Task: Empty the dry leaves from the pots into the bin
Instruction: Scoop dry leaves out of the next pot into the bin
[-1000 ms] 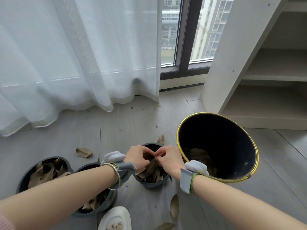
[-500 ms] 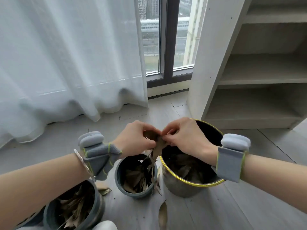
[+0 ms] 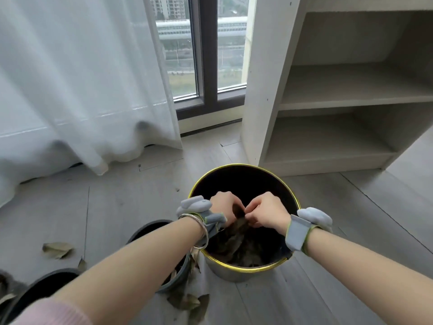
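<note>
Both hands, the left hand (image 3: pixel 225 207) and right hand (image 3: pixel 267 212), pinch dry leaves (image 3: pixel 239 225) over the bin (image 3: pixel 243 268) so they fall inside.

Left forearm (image 3: pixel 140 266) covers most of the near pot (image 3: pixel 150 227); only its far rim and a sliver of the right wall show, contents unreadable. Second pot (image 3: pixel 35 289) cut off by the bottom-left edge. Fingers (image 3: pixel 251 216) of both hands curl under, tips hidden behind the leaf bunch (image 3: pixel 239 227). Bin (image 3: pixel 243 268) interior is dark, leaves inside indistinct. Shelf unit (image 3: pixel 351 99) runs off the right edge.
</note>
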The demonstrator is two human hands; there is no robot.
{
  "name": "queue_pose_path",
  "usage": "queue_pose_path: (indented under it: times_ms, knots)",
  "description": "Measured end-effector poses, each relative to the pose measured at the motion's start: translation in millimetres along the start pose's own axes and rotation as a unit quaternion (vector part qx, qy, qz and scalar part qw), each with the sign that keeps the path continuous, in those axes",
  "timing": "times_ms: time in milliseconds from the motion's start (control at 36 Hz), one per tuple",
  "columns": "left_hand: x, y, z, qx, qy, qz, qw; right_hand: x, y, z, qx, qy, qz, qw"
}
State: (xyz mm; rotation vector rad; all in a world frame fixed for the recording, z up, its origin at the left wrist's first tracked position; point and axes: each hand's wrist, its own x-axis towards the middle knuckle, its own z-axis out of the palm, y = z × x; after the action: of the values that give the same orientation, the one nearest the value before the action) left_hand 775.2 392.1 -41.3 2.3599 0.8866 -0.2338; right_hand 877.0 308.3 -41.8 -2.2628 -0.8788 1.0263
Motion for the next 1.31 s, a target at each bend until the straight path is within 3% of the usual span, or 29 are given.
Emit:
queue_pose_path:
  times_ms: [250,444,611,750,917,1028,1167,1306]
  knots:
    - [24,-9,36,0.088,-0.111,-0.020,0.990,25,14,27,-0.063,-0.065,0.078,0.993]
    - [-1,-16,7,0.068,-0.089,0.055,0.992,19,11,24,-0.080,-0.075,0.093,0.990]
    - [-43,-43,-33,-0.027,0.025,0.102,0.994,3,-5,17,-0.083,-0.045,0.016,0.995]
    - [-81,-86,-48,-0.111,0.137,0.063,0.982,-8,-34,28,-0.076,0.021,-0.063,0.995]
    - [-97,-154,-24,-0.044,0.085,-0.083,0.992,-31,-93,67,0.028,0.041,-0.197,0.979]
    - [-101,-179,-3,0.043,-0.003,-0.125,0.991,-44,-116,107,0.052,-0.022,-0.233,0.971]
    - [-101,-189,14,0.096,-0.058,-0.115,0.987,-28,-109,170,-0.169,-0.120,-0.177,0.962]
    - [-90,-179,33,0.151,-0.088,-0.116,0.978,-20,-82,204,-0.448,-0.154,-0.129,0.871]
